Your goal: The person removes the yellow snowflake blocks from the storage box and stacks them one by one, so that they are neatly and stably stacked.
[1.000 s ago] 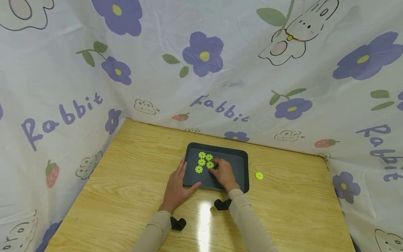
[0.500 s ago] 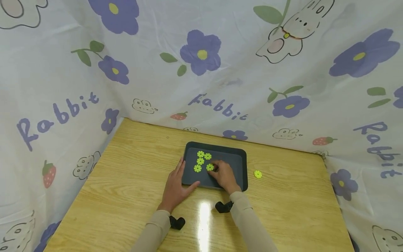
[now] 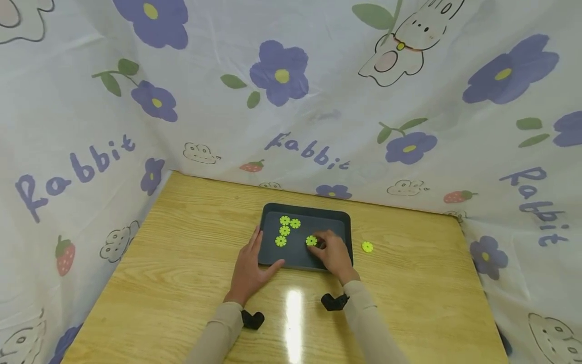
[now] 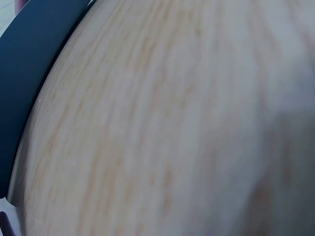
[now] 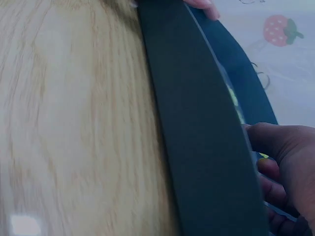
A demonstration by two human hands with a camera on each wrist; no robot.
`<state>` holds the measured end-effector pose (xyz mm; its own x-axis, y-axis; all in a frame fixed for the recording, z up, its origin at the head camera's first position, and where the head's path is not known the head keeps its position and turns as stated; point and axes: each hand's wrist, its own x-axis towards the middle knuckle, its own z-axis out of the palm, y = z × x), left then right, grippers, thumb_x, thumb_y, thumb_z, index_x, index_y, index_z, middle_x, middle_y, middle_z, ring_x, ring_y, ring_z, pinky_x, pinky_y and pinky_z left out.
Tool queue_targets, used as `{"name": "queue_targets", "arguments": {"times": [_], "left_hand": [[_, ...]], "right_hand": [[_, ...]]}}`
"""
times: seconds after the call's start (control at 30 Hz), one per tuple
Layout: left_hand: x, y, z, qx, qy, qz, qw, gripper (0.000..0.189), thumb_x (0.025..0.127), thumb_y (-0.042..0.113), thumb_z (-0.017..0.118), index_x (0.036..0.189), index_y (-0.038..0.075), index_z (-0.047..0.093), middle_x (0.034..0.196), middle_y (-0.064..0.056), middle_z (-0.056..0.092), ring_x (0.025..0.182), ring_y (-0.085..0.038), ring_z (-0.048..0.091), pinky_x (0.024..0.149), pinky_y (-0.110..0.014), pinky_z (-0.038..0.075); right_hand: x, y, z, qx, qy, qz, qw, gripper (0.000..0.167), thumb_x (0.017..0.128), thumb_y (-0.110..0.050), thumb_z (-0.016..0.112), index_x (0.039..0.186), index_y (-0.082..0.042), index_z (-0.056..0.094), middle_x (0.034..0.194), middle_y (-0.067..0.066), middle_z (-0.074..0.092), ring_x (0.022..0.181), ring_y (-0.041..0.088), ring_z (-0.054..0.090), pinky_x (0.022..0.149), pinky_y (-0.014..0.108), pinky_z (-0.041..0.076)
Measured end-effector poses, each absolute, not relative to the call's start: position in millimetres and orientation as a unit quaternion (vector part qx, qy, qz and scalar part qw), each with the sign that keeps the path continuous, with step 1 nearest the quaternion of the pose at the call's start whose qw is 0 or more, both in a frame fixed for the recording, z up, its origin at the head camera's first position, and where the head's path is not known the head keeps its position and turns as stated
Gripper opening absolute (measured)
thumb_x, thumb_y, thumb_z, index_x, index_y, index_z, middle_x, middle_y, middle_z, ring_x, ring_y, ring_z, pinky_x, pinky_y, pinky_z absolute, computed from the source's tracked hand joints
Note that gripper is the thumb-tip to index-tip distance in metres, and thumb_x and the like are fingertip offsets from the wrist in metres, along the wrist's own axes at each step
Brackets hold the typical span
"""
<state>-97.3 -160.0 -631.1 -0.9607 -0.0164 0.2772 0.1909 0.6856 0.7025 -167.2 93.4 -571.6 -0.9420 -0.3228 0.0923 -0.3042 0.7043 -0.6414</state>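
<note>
A dark shallow tray [image 3: 297,259] stands on the table, with several yellow-green notched discs [image 3: 284,230] lying flat in its left part. My right hand [image 3: 335,255] pinches another notched disc [image 3: 311,240] between thumb and fingers, over the tray's middle. In the right wrist view, the tray's wall [image 5: 197,123] hides most of that hand's fingertips, and only slivers of yellow show. My left hand [image 3: 250,270] rests along the tray's left side and front left corner, fingers straight and thumb spread. The left wrist view catches the tray's wall [image 4: 29,64] but little of the hand.
One more yellow-green disc [image 3: 367,246] lies on the wooden table [image 3: 418,293], just right of the tray. A patterned white cloth [image 3: 213,121] hangs behind the table and at both sides. Each wrist carries a black camera mount [image 3: 334,302].
My right hand has drawn one disc away from the group, first toward me, then to the right. The left hand keeps its place on the tray. The head view has shifted slightly.
</note>
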Motion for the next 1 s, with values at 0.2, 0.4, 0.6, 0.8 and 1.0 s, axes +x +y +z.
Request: {"name": "queue_targets", "arguments": {"times": [0.2, 0.4, 0.6, 0.8, 1.0], "left_hand": [[-97.3, -161.6, -631.5, -0.048, -0.910, -0.390, 0.135, 0.104, 0.090, 0.062, 0.073, 0.165, 0.007, 0.026, 0.173, 0.001, 0.016, 0.146, -0.038, 0.039, 0.118, -0.061, 0.033], [-97.2, -160.2, -629.0, -0.049, -0.906, -0.398, 0.135, 0.104, 0.089, 0.061, 0.074, 0.164, 0.005, 0.028, 0.173, 0.001, 0.017, 0.146, -0.038, 0.039, 0.119, -0.061, 0.032], [-96.4, -158.8, -627.6, -0.047, -0.907, -0.398, 0.130, 0.104, 0.090, 0.061, 0.074, 0.165, 0.007, 0.026, 0.173, 0.000, 0.016, 0.147, -0.038, 0.038, 0.120, -0.060, 0.031], [-96.7, -159.0, -628.0, -0.045, -0.908, -0.397, 0.125, 0.104, 0.090, 0.061, 0.073, 0.165, 0.009, 0.025, 0.174, 0.003, 0.014, 0.148, -0.036, 0.037, 0.120, -0.060, 0.031], [-96.3, -159.5, -628.5, -0.043, -0.908, -0.399, 0.122, 0.104, 0.090, 0.063, 0.071, 0.166, 0.009, 0.024, 0.174, 0.004, 0.013, 0.149, -0.036, 0.036, 0.120, -0.059, 0.030]], "right_hand": [[-166.5, 111.5, -561.0, -0.167, 0.918, -0.359, -0.010, 0.033, 0.091, -0.018, 0.082, 0.121, -0.004, 0.075, 0.103, 0.009, 0.067, 0.079, 0.017, 0.065, 0.067, 0.035, 0.058], [-167.9, 132.6, -550.4, -0.148, 0.918, -0.366, -0.042, 0.036, 0.093, -0.018, 0.081, 0.124, -0.003, 0.073, 0.104, 0.010, 0.065, 0.079, 0.019, 0.064, 0.068, 0.036, 0.057], [-170.1, 158.8, -544.3, -0.087, 0.913, -0.386, -0.097, 0.037, 0.095, -0.020, 0.079, 0.125, 0.001, 0.072, 0.110, 0.017, 0.065, 0.084, 0.029, 0.067, 0.068, 0.046, 0.059], [-170.0, 193.2, -555.6, -0.004, 0.910, -0.395, -0.126, 0.039, 0.096, -0.020, 0.077, 0.126, 0.003, 0.070, 0.116, 0.022, 0.064, 0.089, 0.033, 0.068, 0.071, 0.045, 0.059], [-161.7, 217.3, -572.8, 0.044, 0.913, -0.393, -0.098, 0.040, 0.097, -0.015, 0.075, 0.129, 0.007, 0.068, 0.117, 0.025, 0.062, 0.095, 0.038, 0.067, 0.073, 0.048, 0.060]]}}
